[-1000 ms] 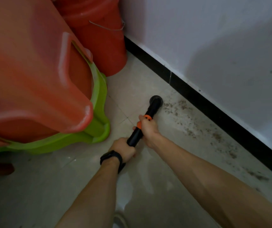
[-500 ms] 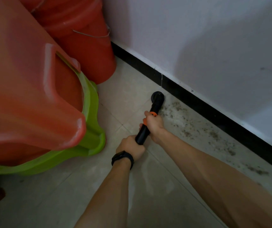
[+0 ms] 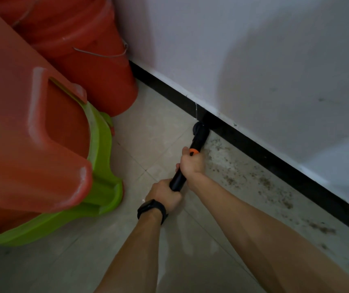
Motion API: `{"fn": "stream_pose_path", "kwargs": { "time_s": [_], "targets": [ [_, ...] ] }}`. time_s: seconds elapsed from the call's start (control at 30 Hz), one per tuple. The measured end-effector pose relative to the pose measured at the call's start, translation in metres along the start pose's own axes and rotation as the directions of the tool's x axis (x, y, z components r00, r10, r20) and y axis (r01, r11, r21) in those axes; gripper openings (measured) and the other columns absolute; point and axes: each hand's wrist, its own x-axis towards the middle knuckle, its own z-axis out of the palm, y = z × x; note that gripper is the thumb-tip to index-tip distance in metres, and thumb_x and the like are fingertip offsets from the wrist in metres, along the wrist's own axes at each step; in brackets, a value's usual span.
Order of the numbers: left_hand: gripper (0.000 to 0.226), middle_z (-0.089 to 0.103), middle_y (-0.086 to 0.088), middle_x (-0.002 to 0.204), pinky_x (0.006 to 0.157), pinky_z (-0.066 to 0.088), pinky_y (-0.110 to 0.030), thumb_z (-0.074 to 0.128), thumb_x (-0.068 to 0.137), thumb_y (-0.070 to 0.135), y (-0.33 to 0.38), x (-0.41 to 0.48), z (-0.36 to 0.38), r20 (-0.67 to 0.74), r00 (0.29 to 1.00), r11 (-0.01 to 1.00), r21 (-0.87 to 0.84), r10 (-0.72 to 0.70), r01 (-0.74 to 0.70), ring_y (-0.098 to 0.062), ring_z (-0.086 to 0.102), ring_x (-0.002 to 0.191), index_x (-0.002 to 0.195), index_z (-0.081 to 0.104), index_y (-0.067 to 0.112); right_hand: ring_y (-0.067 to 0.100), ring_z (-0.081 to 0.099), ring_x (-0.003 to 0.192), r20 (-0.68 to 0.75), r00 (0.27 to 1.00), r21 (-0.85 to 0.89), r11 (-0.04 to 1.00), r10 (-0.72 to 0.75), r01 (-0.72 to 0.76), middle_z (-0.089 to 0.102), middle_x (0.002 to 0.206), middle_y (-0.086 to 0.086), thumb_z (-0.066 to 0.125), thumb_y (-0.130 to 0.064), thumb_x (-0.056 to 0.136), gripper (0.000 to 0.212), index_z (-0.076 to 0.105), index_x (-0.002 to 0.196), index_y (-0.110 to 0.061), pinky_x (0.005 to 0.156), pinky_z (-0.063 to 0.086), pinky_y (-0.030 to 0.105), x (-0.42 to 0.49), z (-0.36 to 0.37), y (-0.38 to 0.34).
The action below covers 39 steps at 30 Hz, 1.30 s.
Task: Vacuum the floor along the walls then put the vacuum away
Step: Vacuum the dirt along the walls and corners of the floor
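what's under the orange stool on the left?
A green stool, nested beneath the orange stool; only its edge and one leg show. The rest of it, and the floor below, is covered. Nothing else can be seen there.

Glossy red plastic bucket (image 3: 89, 60), thin metal wire handle (image 3: 101, 55); matt black vacuum tube (image 3: 187, 160); smooth, faintly shiny beige floor tiles (image 3: 154, 127).

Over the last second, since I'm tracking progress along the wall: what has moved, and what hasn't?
The nozzle slid forward across the floor to the foot of the black skirting; earlier it sat out on the open tiles. No grip changed: the left hand holds the tube at its near end, the right hand further along. The dirt by the wall and the red bucket stayed put.
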Motion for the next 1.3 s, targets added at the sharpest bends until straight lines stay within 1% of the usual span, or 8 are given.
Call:
{"fn": "stream_pose_path", "kwargs": {
  "time_s": [0.13,0.27,0.37,0.57,0.73,0.9,1.07,1.3],
  "targets": [
    [0.007,0.064,0.002,0.064,0.049,0.044,-0.024,0.054,0.063,0.028,-0.003,0.001,-0.003,0.004,1.0,1.0,-0.005,-0.002,0.002,-0.02,0.062,0.056,0.067,0.059,0.029,0.016,0.065,0.046,0.073,0.996,0.127,0.99,0.048,-0.057,0.06,0.044,-0.005,0.061,-0.024,0.101,0.019,0.056,0.095,-0.006,0.063,0.064,0.045,0.002,-0.002,-0.004],
    [0.006,0.064,0.003,0.068,0.051,0.043,-0.025,0.056,0.066,0.027,-0.01,-0.011,-0.01,-0.014,1.0,0.998,0.057,0.012,-0.012,-0.02,0.061,0.06,0.07,0.058,0.031,0.015,0.064,0.046,0.212,0.973,0.271,0.951,0.093,-0.15,0.058,0.075,0.006,0.059,-0.008,0.098,0.005,0.056,0.099,-0.005,0.049,0.056,0.032,-0.003,-0.01,-0.013],
    [0.006,0.062,0.005,0.072,0.052,0.04,-0.025,0.058,0.069,0.032,-0.026,-0.034,-0.016,-0.04,0.999,0.985,0.17,0.011,-0.004,-0.019,0.06,0.066,0.073,0.054,0.034,0.014,0.053,0.042,0.29,0.947,0.295,0.928,0.142,-0.229,0.05,0.065,0.004,0.06,-0.005,0.098,0.01,0.05,0.098,-0.008,0.046,0.052,0.03,-0.024,-0.011,0.0],
    [0.009,0.06,0.01,0.07,0.051,0.037,-0.023,0.062,0.068,0.032,-0.061,-0.102,-0.018,-0.064,0.988,0.984,0.099,-0.143,0.149,-0.012,0.058,0.065,0.07,0.054,0.033,0.015,0.055,0.041,0.392,0.896,0.143,0.948,0.21,-0.284,0.051,0.064,0.005,0.061,-0.005,0.098,0.017,0.046,0.092,-0.012,0.044,0.053,0.03,-0.076,0.002,0.032],
    [0.014,0.066,0.007,0.069,0.058,0.057,-0.031,0.061,0.064,0.03,-0.077,-0.153,-0.007,-0.105,0.941,0.946,-0.044,-0.323,0.32,-0.017,0.065,0.062,0.077,0.062,0.034,0.017,0.056,0.043,0.529,0.801,0.009,0.942,0.28,-0.334,0.05,0.066,0.006,0.061,-0.006,0.098,0.018,0.048,0.087,-0.01,0.048,0.054,0.033,-0.115,0.008,0.056],
    [0.011,0.065,0.006,0.072,0.051,0.048,-0.026,0.063,0.065,0.028,-0.086,-0.182,0.009,-0.091,0.921,0.926,-0.047,-0.378,0.375,-0.016,0.064,0.062,0.073,0.058,0.033,0.015,0.055,0.039,0.409,0.877,-0.005,0.961,0.253,-0.275,0.054,0.073,0.009,0.061,-0.009,0.095,0.015,0.055,0.107,-0.002,0.047,0.052,0.032,-0.141,0.002,0.079],
    [0.009,0.061,0.008,0.074,0.053,0.041,-0.023,0.06,0.068,0.031,-0.071,-0.189,0.024,-0.08,0.936,0.936,0.053,-0.343,0.348,-0.015,0.061,0.065,0.073,0.054,0.035,0.016,0.05,0.036,0.311,0.916,0.082,0.953,0.252,-0.29,0.051,0.062,0.005,0.059,-0.007,0.088,0.006,0.055,0.092,-0.006,0.044,0.049,0.029,-0.141,-0.026,0.085],
    [0.009,0.061,0.006,0.074,0.053,0.043,-0.025,0.058,0.068,0.028,-0.046,-0.137,0.037,-0.138,0.965,0.971,0.055,-0.224,0.234,-0.018,0.06,0.065,0.07,0.051,0.033,0.014,0.054,0.039,0.316,0.935,0.152,0.965,0.159,-0.215,0.056,0.07,0.006,0.058,-0.005,0.09,0.007,0.056,0.096,-0.006,0.045,0.05,0.028,-0.09,-0.033,0.061]
  ]
}}
